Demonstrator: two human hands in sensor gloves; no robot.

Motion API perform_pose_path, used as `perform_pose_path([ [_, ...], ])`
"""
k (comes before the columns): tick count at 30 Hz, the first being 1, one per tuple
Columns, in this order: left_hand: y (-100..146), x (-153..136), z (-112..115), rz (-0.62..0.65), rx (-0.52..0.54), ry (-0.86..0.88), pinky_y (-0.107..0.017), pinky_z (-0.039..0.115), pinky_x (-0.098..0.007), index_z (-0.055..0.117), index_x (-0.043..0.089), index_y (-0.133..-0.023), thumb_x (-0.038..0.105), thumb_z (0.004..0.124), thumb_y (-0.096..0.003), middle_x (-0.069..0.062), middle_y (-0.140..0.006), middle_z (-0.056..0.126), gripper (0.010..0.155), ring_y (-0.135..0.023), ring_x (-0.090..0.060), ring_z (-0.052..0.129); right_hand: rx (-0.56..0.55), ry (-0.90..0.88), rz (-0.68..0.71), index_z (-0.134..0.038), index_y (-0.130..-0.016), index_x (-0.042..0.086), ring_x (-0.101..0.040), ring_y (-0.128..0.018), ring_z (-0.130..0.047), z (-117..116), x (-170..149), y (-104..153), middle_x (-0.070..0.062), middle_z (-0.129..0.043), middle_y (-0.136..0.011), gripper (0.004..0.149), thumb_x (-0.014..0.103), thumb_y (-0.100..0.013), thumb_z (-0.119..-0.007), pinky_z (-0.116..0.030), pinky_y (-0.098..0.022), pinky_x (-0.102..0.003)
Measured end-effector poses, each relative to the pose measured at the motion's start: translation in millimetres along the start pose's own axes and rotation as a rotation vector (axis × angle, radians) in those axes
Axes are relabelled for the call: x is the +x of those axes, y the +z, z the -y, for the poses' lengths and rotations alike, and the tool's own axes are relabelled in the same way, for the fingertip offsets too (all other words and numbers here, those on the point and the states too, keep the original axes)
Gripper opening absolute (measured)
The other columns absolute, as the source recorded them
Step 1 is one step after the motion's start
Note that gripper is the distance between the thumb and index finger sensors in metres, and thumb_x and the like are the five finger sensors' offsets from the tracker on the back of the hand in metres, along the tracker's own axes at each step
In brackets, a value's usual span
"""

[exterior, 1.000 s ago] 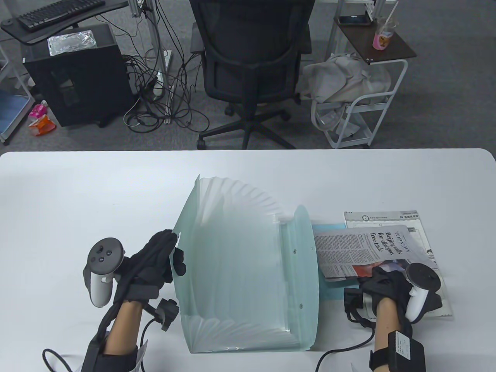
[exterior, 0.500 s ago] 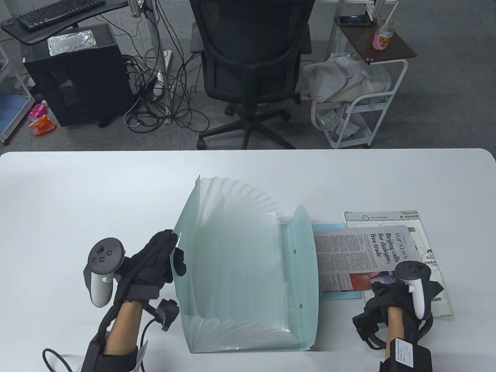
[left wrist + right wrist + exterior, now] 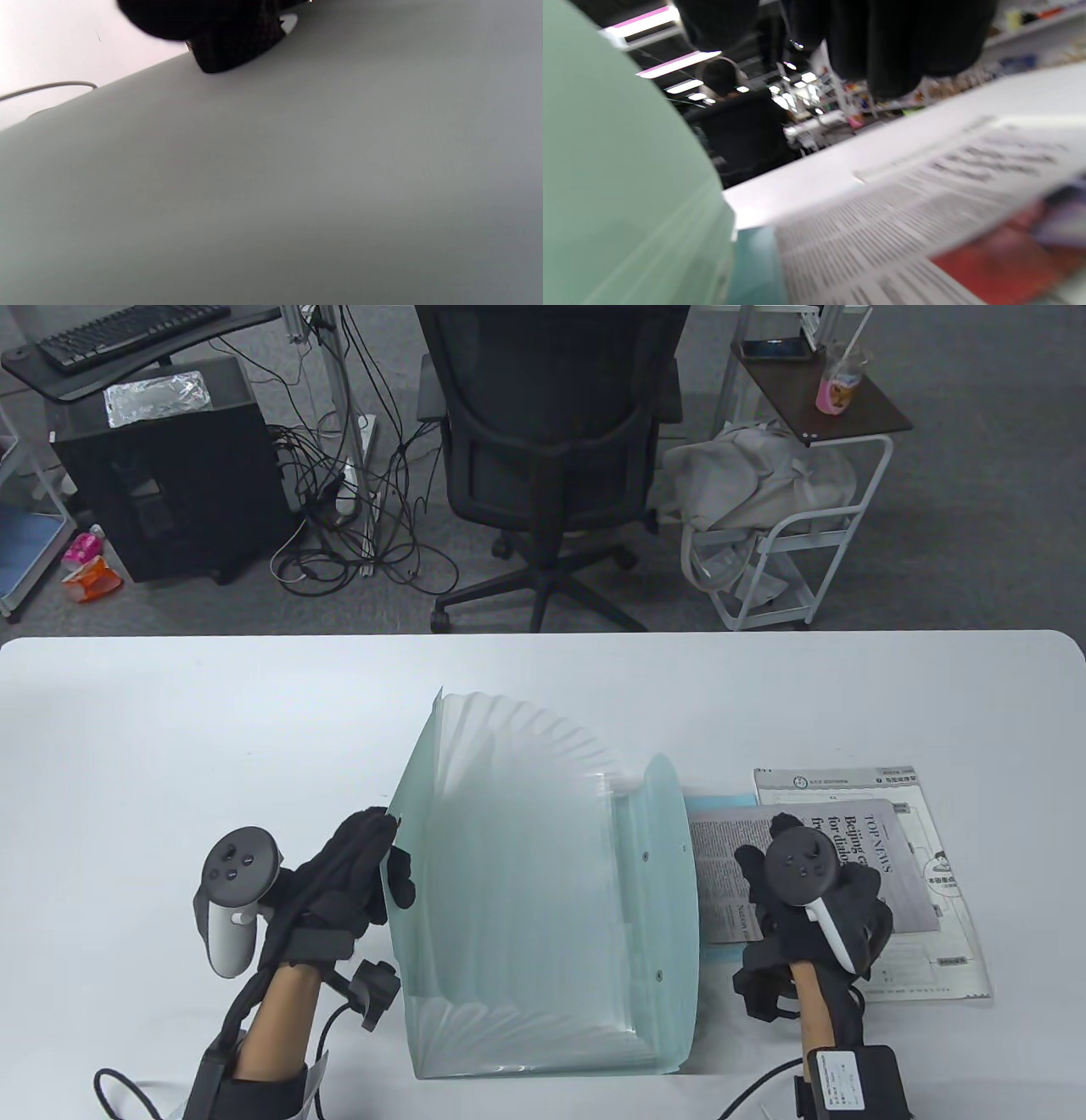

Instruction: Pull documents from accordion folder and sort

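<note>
A translucent green accordion folder (image 3: 543, 899) stands fanned open at the table's middle. My left hand (image 3: 386, 857) pinches the edge of its left cover, thumb inside; in the left wrist view the cover (image 3: 297, 190) fills the frame under a fingertip (image 3: 220, 38). A newspaper page (image 3: 887, 857) lies flat on a white form (image 3: 933, 959) and a blue sheet (image 3: 721, 954), right of the folder. My right hand (image 3: 764, 848) hovers over the newspaper, holding nothing; its fingers (image 3: 891, 42) hang above the print (image 3: 903, 237) beside the folder (image 3: 619, 190).
The white table (image 3: 212, 729) reaches its far edge at mid-frame. A black office chair (image 3: 551, 432) and a white cart (image 3: 789, 543) stand beyond it. Glove cables trail near the front edge (image 3: 747, 1090).
My right hand let the newspaper page down flat, drew back toward me, then moved up and left over the page. My left hand and the folder cover shifted slightly right.
</note>
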State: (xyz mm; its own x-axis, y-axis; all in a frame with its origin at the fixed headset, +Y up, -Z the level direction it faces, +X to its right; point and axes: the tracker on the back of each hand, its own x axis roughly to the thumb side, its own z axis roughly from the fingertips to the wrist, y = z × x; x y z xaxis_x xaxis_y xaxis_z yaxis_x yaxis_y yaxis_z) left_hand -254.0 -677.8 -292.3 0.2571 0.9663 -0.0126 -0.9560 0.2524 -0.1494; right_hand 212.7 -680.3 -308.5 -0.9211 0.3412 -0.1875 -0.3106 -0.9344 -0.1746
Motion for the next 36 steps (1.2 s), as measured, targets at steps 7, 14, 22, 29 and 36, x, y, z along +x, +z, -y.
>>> perform_pose_path([
  [7,-2,2,-1,0.012,-0.007,0.006,-0.030,0.083,-0.028,0.049,-0.006,-0.111,0.059,0.053,-0.0658,-0.018,-0.081,0.083,0.079,-0.046,-0.018,0.101,-0.051,-0.103,0.124,-0.036,-0.105,0.009,-0.050,-0.097,-0.055,6,23,-2,-0.024,-0.044,-0.111,0.074,0.053,-0.048,-0.056,-0.049,-0.071,-0.061],
  [14,-9,4,-7,-0.021,-0.044,0.052,-0.030,0.083,-0.029,0.049,-0.005,-0.111,0.060,0.058,-0.0643,-0.017,-0.081,0.083,0.080,-0.046,-0.018,0.100,-0.050,-0.131,0.117,-0.035,-0.105,0.009,-0.051,-0.098,-0.050,11,15,-4,-0.025,-0.041,-0.111,0.075,0.053,-0.049,-0.056,-0.044,-0.072,-0.063],
  [22,-12,20,7,-0.059,-0.049,-0.094,-0.031,0.083,-0.029,0.048,-0.003,-0.113,0.059,0.055,-0.0656,-0.019,-0.086,0.080,0.079,-0.048,-0.019,0.100,-0.030,-0.184,0.117,-0.035,-0.105,0.009,-0.052,-0.098,-0.050,12,10,-6,-0.025,-0.041,-0.111,0.074,0.052,-0.049,-0.056,-0.043,-0.072,-0.062],
  [29,-29,47,67,-0.089,-0.095,-0.449,-0.026,0.080,-0.027,0.054,0.001,-0.112,0.061,0.052,-0.0668,-0.012,-0.078,0.085,0.075,-0.040,-0.016,0.098,-0.016,-0.171,0.147,-0.035,-0.105,0.008,-0.051,-0.098,-0.051,8,15,-4,-0.025,-0.041,-0.111,0.074,0.052,-0.049,-0.056,-0.044,-0.072,-0.062],
  [36,-56,45,159,-0.142,-0.190,-0.768,-0.025,0.080,-0.027,0.049,-0.007,-0.110,0.059,0.054,-0.0659,-0.014,-0.076,0.085,0.080,-0.038,-0.018,0.098,-0.006,-0.170,0.153,-0.036,-0.105,0.008,-0.052,-0.097,-0.051,7,17,-4,-0.025,-0.041,-0.111,0.074,0.052,-0.049,-0.056,-0.045,-0.072,-0.062],
])
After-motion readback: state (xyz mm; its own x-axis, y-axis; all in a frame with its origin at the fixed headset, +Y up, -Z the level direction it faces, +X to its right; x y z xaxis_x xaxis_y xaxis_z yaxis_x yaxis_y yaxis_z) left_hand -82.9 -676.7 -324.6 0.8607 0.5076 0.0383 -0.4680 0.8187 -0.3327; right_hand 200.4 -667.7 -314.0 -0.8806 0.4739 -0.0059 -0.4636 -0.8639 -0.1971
